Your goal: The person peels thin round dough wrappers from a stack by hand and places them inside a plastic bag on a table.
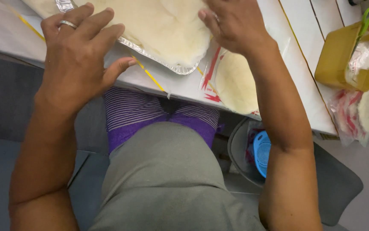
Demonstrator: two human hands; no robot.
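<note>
- The left hand (75,55), upper left of the frame, lies flat with fingers spread and relaxed, grasping nothing; its fingertips rest on the pale dough sheets (159,25) at the rim of the foil tray (150,53), the thumb just below that rim.
- The right hand (233,23), top centre, presses its fingertips on the same dough; the fingers curl loosely and whether they pinch a sheet cannot be told.
- The dough sits heaped in the tray at the top centre of the frame, on the white table (295,55).
- It looks soft, limp and thin, likely light, prone to tearing or sticking; lifting it from a loose edge with flat fingers seems safest.
- The foil tray probably bends easily, so supporting it from beneath would suit it better than gripping its rim.
- Just right of the tray, a bagged round sheet (236,85) overhangs the table's near edge.
- Further right stand a yellow tub (338,60) and another plastic bag (355,113) hanging off the edge.
- Bare tabletop lies between the tray and tub.
</note>
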